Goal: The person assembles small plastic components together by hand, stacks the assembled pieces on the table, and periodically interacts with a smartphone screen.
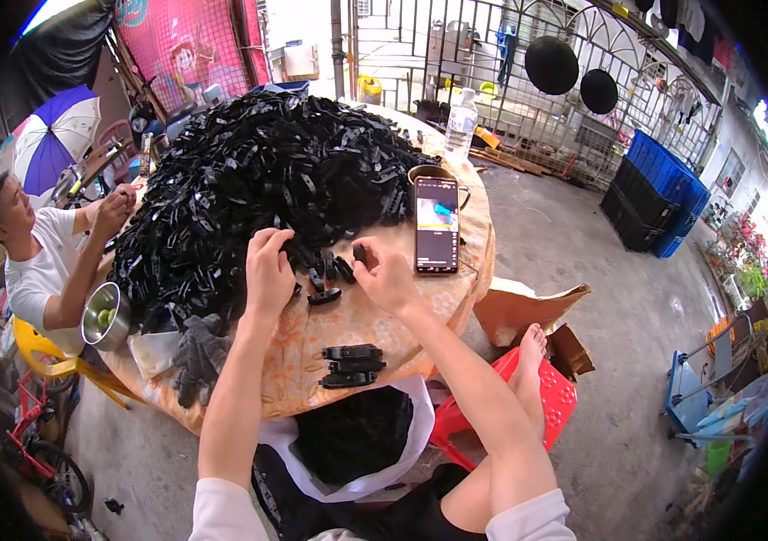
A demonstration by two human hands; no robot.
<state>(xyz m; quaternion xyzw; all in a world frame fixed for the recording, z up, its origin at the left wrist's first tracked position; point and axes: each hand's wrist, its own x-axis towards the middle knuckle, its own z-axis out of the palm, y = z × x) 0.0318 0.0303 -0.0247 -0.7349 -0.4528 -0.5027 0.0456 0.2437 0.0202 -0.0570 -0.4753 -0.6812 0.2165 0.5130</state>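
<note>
A large heap of small black plastic parts (248,171) covers most of the round table. My left hand (268,275) is at the heap's near edge, fingers curled; whatever is between them blends into the black parts. My right hand (386,278) pinches a black plastic part (360,253) between thumb and fingers. Several loose parts (323,296) lie on the cloth between my hands. Closer to me, a neat stack of black parts (351,366) sits near the table edge. Below that edge, a white sack (417,406) stands open with black contents inside.
A phone (437,225) leans against a metal cup right of the heap, with a water bottle (461,122) behind. Grey gloves (203,356) lie at left, beside a metal bowl (106,317). A person (45,261) sits at left. A red stool (528,397) stands right.
</note>
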